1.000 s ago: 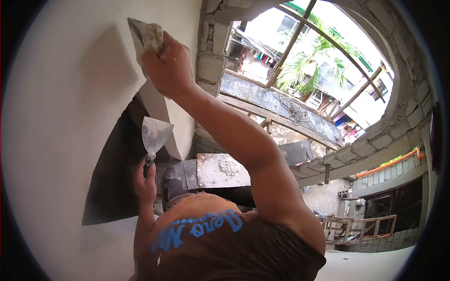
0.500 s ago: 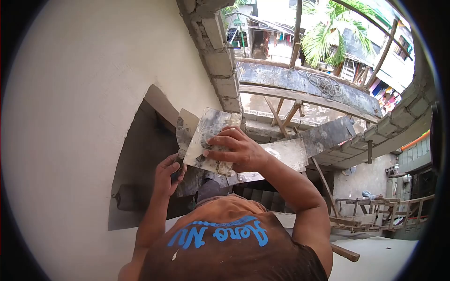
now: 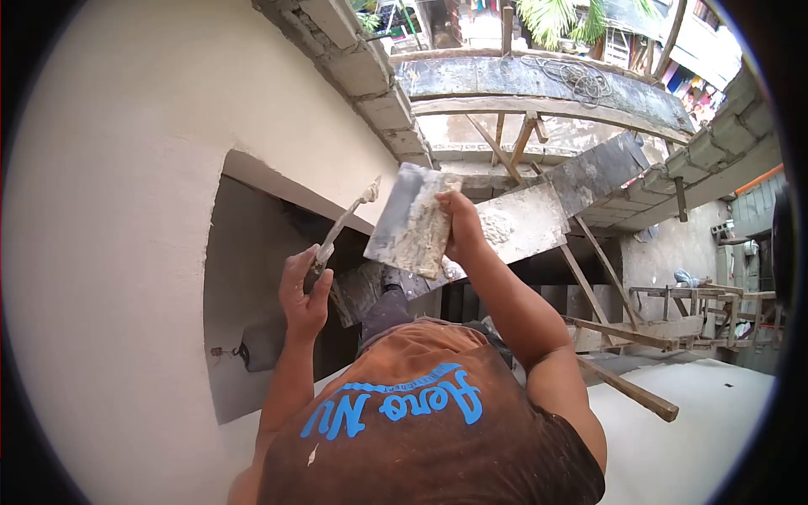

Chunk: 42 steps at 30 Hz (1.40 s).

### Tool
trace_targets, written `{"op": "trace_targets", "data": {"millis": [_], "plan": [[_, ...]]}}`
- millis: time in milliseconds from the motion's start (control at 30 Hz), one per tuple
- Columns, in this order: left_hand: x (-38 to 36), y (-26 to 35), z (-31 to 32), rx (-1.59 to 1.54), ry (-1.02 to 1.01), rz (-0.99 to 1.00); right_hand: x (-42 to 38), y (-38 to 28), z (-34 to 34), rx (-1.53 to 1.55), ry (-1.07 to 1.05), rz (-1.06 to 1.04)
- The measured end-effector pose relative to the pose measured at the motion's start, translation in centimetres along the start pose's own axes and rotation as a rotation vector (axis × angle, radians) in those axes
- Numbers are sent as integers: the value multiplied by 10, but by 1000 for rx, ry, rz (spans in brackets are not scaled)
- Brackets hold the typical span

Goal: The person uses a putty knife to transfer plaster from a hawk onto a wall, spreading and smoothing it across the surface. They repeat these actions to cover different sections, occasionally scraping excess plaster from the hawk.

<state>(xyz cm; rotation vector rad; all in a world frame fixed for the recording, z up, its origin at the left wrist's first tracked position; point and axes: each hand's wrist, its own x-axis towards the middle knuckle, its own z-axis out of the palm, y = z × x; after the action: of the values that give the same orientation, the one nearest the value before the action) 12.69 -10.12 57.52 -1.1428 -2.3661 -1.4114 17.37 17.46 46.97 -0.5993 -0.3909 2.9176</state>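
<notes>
My left hand (image 3: 305, 295) is closed around the dark handle of a trowel (image 3: 341, 221). Its blade shows nearly edge-on, and a lump of wet plaster clings to the tip. To the right, my right hand (image 3: 463, 225) grips a flat rectangular plastering float (image 3: 408, 220) by its right side, thumb over the edge. The float is tilted, smeared with pale plaster and grey along its left part. How the fingers lie behind it is hidden. Trowel and float are a little apart. Beyond my right wrist, a plaster heap (image 3: 498, 225) lies on a pale board (image 3: 530, 215).
A smooth plastered wall (image 3: 126, 210) rises at the left, with a dark opening (image 3: 252, 295) in it. Concrete blocks (image 3: 362, 76) edge the wall top. Wooden planks (image 3: 539, 108) and braces (image 3: 589, 269) stand ahead and right. A coiled rope (image 3: 581, 80) lies on the far panel.
The float has turned, and my right hand has gone from spread across its face to gripping its side. The trowel has swung away from the float, blade now edge-on. The view has tipped downward.
</notes>
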Motion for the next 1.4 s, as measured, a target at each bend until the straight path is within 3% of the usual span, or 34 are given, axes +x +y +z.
{"op": "trace_targets", "data": {"millis": [67, 167, 300, 400, 500, 567, 667, 767, 867, 933, 1000, 1067, 1200, 1400], "plan": [[1, -14, 4, 187, -33, 181, -13, 14, 25, 52, -71, 123], [-4, -41, -3, 397, -108, 283, -14, 23, 36, 51, -52, 138], [-19, -70, -25, 528, -46, 149, 9, 15, 47, 16, -108, 78], [-41, -99, -40, 502, 57, 39, 51, -30, 121, -96, -217, -218], [-62, -103, -50, 457, 118, -147, 122, -78, 211, -535, -398, -678], [-75, -107, -52, 439, 160, -216, 154, -109, 294, -858, -325, -882], [-96, -125, -51, 417, 206, -323, 210, -136, 393, -1015, -304, -1014], [-110, -141, -47, 381, 253, -349, 259, -148, 451, -1190, -156, -1222], [-114, -135, -47, 312, 285, -430, 288, -154, 473, -1228, -91, -1258], [-119, -133, -47, 364, 269, -618, 297, -157, 477, -1499, -126, -1307], [-107, -127, -47, 360, 306, -547, 275, -149, 486, -1434, -78, -1246], [-104, -118, -49, 321, 270, -655, 264, -139, 489, -1370, -39, -1174], [-118, -153, -39, 331, 334, -498, 255, -129, 492, -1371, -73, -1201], [-101, -126, -44, 282, 332, -410, 212, -100, 487, -1423, -104, -1219]]}}
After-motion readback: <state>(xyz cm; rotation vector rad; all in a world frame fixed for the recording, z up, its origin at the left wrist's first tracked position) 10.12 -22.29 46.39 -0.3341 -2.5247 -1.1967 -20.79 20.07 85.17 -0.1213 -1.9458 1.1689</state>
